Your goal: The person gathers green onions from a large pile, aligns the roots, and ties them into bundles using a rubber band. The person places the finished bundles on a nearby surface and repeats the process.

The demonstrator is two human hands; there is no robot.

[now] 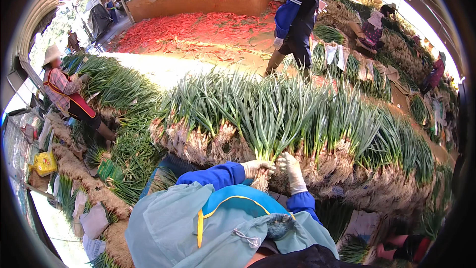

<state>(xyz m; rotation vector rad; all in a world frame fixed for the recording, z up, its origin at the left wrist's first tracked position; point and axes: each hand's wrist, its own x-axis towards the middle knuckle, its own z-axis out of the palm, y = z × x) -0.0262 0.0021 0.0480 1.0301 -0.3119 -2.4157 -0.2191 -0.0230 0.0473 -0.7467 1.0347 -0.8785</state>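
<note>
My left hand (257,168), in a pale work glove, is closed around the lower stems of a bunch of green onions (266,134). The bunch's pale roots (260,183) hang below my fingers, and its leaves fan out upward. Just to the right is my gloved right hand (290,166), its fingertips close beside the stems. Whether it pinches a stalk cannot be made out. Behind both hands runs a long row of green onions (353,134), standing close together with leaves up and roots towards me.
Trimmed green leaves (135,149) lie in a heap at the left, near a worker in a red apron (80,100). A person in dark clothes (299,18) stands beyond the row. Red strips (186,29) litter the floor before an orange-brown wall (208,0). A yellow package (45,163) sits far left.
</note>
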